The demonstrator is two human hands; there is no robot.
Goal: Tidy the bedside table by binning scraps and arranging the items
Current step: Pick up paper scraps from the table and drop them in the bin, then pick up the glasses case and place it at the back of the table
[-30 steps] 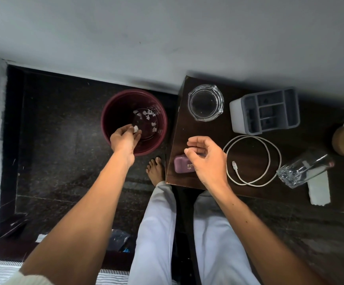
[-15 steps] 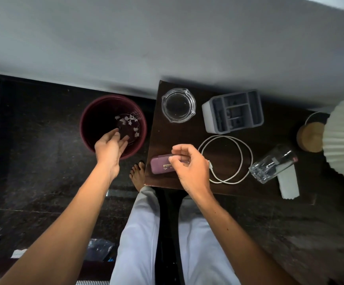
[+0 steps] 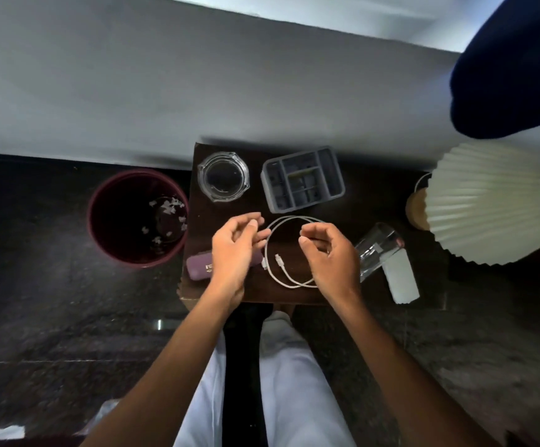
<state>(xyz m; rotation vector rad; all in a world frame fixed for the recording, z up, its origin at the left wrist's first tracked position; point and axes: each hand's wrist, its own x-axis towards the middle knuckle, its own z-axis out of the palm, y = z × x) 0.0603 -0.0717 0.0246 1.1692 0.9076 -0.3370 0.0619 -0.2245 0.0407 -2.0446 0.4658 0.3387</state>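
Head camera looks down on a dark desk (image 3: 371, 208) against a pale wall. Both hands hover over it with fingers loosely curled and nothing in their grasp. Left hand (image 3: 234, 250) hangs above a purple case (image 3: 197, 267) at the desk's near left edge; right hand (image 3: 330, 253) is over the right side of a coiled white cable (image 3: 271, 250). Behind them stand a glass ashtray (image 3: 223, 176) and a grey divided organizer (image 3: 303, 179). A clear glass (image 3: 378, 246) lies on its side to the right, just beside a white paper strip (image 3: 402, 280). A pleated lampshade (image 3: 488, 201) overhangs the far right. On the floor to the left, a maroon bin (image 3: 138, 217) holds small white scraps (image 3: 167, 206).
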